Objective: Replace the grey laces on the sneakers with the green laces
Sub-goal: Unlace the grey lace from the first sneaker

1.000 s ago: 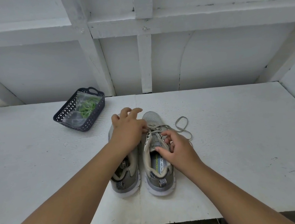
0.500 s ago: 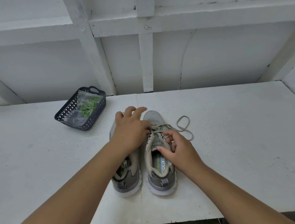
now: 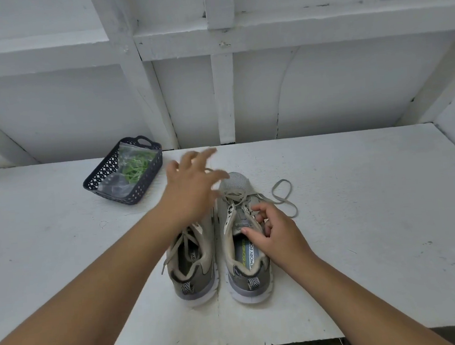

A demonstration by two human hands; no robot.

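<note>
On the far left of the white painted table (image 3: pixel 362 215), whose surface is matte and faintly scuffed, sits a dark blue plastic basket (image 3: pixel 103 177) with a lattice of punched holes and a looped handle at its far end; inside it lies a clear crinkled plastic bag (image 3: pixel 117 182) holding the thin, bright green laces (image 3: pixel 136 168). Next comes the left hand (image 3: pixel 192 186), motion-blurred, fingers spread and straight, holding nothing, lifted over the toe of the left sneaker (image 3: pixel 193 266). That shoe is grey-beige mesh with a padded collar, a thick pale sole and a striped heel tab, its flat grey lace hanging loose down the side. Just beside it stands the right sneaker (image 3: pixel 244 256), its insole printed with lettering. The right hand (image 3: pixel 274 231) has its fingers curled, pinching the grey lace (image 3: pixel 283 197) at the upper eyelets beside the tongue. The freed length of that flat woven lace curls in a loop on the table to the right of the toe.
</note>
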